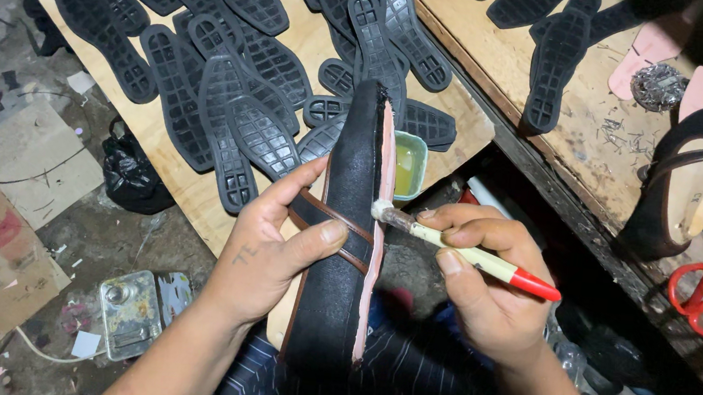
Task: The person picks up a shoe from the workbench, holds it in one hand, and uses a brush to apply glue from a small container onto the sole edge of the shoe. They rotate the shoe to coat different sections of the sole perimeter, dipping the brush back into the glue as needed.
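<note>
While the left hand clamps the black sandal upright over the lap, its long axis running away from the body, the right hand pinches a glue brush whose bristles touch the sandal's pink edge, below the glue cup.
</note>
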The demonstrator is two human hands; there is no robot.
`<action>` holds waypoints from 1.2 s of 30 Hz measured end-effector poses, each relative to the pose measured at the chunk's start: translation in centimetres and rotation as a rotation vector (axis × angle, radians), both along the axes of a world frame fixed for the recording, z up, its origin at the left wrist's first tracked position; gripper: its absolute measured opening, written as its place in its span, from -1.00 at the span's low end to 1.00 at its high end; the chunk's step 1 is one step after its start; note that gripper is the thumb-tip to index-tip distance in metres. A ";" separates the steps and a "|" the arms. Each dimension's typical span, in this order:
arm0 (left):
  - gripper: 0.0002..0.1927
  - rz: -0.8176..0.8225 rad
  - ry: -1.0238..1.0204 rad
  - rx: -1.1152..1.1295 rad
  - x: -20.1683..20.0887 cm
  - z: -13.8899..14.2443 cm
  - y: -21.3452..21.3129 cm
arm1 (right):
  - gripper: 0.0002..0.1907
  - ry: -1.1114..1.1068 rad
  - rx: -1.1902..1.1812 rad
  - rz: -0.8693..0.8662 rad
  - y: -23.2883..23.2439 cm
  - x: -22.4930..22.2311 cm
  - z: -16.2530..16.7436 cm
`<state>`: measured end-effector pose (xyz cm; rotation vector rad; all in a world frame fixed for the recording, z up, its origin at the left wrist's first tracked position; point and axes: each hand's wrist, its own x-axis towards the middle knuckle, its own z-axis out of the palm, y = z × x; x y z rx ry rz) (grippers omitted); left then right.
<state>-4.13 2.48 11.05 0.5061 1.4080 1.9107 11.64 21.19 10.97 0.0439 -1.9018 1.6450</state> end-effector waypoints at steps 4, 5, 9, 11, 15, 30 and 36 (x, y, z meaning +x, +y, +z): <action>-0.20 0.012 0.011 0.035 0.0 -0.4 0.1 | -0.81 -0.012 0.011 -0.005 -0.1 0.3 0.0; -0.20 0.020 0.031 0.034 0.0 -0.5 0.1 | -0.81 -0.010 0.005 0.001 -0.2 0.4 0.0; -0.19 0.042 0.094 0.034 -0.1 -0.6 0.1 | -0.80 -0.005 -0.001 0.025 -0.4 0.5 0.0; -0.18 0.030 0.052 0.054 -0.1 -0.5 0.0 | -0.80 -0.017 -0.018 0.027 -0.5 0.7 0.0; -0.16 0.013 0.008 0.063 -0.1 -0.3 -0.1 | -0.80 -0.049 0.001 0.032 -0.5 1.1 0.4; -0.11 -0.061 -0.038 0.251 -0.5 -0.5 0.0 | -0.86 0.066 -0.166 -0.063 0.1 1.6 -0.3; -0.08 -0.089 -0.010 0.220 -0.6 -1.0 -0.1 | -0.77 0.117 -0.047 -0.104 -0.1 0.4 0.2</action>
